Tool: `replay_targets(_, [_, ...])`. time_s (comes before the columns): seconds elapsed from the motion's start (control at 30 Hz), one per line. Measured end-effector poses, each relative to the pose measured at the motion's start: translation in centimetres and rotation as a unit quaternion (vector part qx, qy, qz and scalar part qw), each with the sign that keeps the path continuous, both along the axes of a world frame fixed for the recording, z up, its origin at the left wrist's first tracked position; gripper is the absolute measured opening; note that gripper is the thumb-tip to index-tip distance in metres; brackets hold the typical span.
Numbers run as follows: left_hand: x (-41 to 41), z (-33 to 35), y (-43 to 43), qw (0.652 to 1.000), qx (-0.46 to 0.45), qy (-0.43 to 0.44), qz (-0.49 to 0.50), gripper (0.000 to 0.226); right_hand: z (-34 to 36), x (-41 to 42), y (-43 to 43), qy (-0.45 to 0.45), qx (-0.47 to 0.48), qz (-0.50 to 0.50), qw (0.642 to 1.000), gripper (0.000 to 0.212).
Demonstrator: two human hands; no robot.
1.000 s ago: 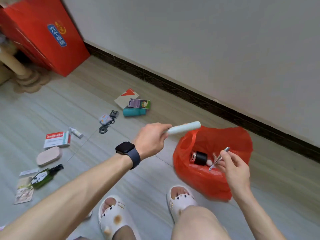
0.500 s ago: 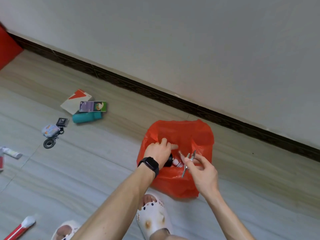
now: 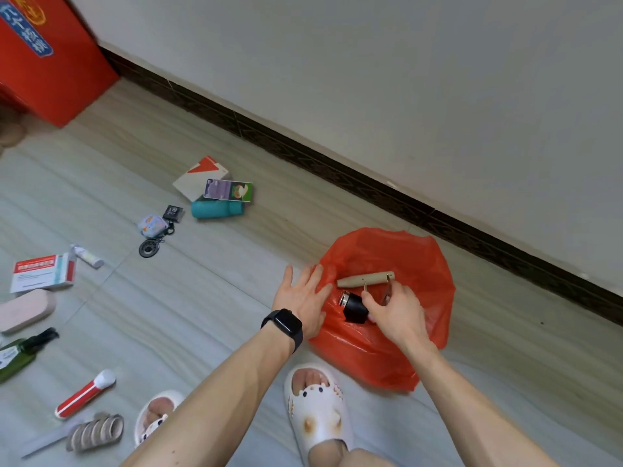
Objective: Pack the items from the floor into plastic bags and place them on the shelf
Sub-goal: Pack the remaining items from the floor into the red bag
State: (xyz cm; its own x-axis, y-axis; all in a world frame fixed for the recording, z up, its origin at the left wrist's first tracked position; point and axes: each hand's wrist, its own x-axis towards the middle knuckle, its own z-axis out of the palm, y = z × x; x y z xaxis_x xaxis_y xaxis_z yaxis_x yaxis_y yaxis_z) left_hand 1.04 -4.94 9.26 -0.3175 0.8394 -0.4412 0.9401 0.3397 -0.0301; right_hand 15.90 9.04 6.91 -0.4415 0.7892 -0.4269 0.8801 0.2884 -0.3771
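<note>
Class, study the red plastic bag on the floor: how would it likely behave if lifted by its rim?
The red plastic bag looks thin and crumpled, so it would probably be floppy and sag. The beige cylinder and black cylinder inside would likely slide together at the bottom. Its glossy film may be slippery to grip.

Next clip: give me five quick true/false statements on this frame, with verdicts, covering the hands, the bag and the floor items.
1. The left hand lies open, fingers straight, at the red bag's rim. True.
2. The pale stick lies on the floor outside the bag. False: it lies inside the bag.
3. The right hand pinches a small metal tool over the bag. True.
4. The teal bottle is in the bag. False: it lies on the floor, nearer the wall.
5. The black watch is on the right wrist. False: it is on the left wrist.
</note>
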Motion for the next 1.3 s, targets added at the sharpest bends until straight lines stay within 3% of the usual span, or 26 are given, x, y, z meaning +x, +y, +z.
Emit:
replay_targets(0.13, [1.1, -0.2, -0.4, 1.0, -0.014, -0.024, 0.014, 0.062, -0.4, 1.5, 0.1, -0.145, 0.0, 0.136, 0.98, 0.076])
replay_targets(0.3, [2.5, -0.6, -0.6, 0.998, -0.024, -0.048, 0.024, 0.061, 0.5, 3.3, -0.6, -0.235, -0.012, 0.229, 0.945, 0.073])
replay_targets(0.37, [2.9, -0.6, -0.7, 0.998, -0.031, -0.051, 0.023, 0.061, 1.0, 3.6, -1.0, -0.214, -0.017, 0.236, 0.948, 0.07])
replay_targets(0.57, [1.2, 3.0, -2.5, 0.997, -0.017, -0.062, 0.048, 0.057, 5.7, 1.4, -3.5, -0.031, 0.024, 0.25, 0.967, 0.052])
replay_targets(0.87, [-11.5, 15.4, -13.0, 0.973, 0.054, 0.045, 0.219, 0.056, 17.8, -9.4, -9.7, 0.14, 0.147, 0.403, 0.892, 0.052])
replay_targets(1.07, [-17.2, 17.8, -21.5, 0.943, 0.076, 0.066, 0.318, 0.057, 20.3, -16.3, -13.6, 0.174, 0.168, 0.462, 0.853, 0.053])
replay_targets(1.3, [-21.2, 10.3, -26.0, 0.917, 0.021, 0.026, 0.398, 0.061, 14.4, -22.3, -15.5, 0.11, 0.123, 0.502, 0.849, 0.057])
